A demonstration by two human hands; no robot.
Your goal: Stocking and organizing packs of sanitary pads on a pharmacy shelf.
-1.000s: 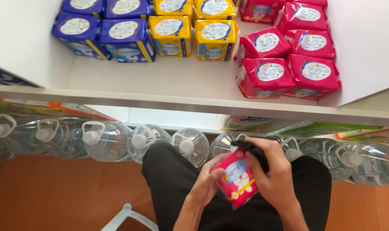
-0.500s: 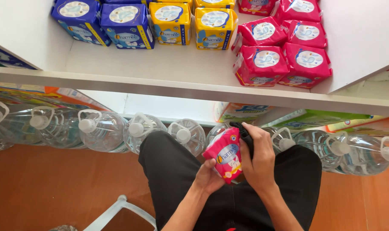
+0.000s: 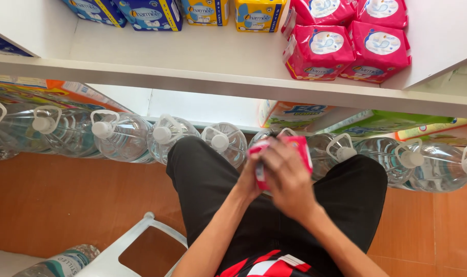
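You are in a shop: white shelf (image 3: 202, 84) stocked with colour-sorted soft packs (image 3: 346, 48), clear water jugs (image 3: 123, 136) lined below.

Four pink packs (image 3: 346, 38) on the shelf, two yellow (image 3: 233, 11), two blue (image 3: 125, 10).

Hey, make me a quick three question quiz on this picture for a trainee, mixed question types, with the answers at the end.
1. True or false: both hands are on the pink pack over the person's lap.
2. Which packs sit on the white shelf farthest right? A) blue B) yellow C) pink
3. Fill in: a row of clear water ____ with white caps lies on the floor under the shelf.

Key
1. True: the left hand grips its left side and the right hand covers its front.
2. C: the pink packs.
3. bottles
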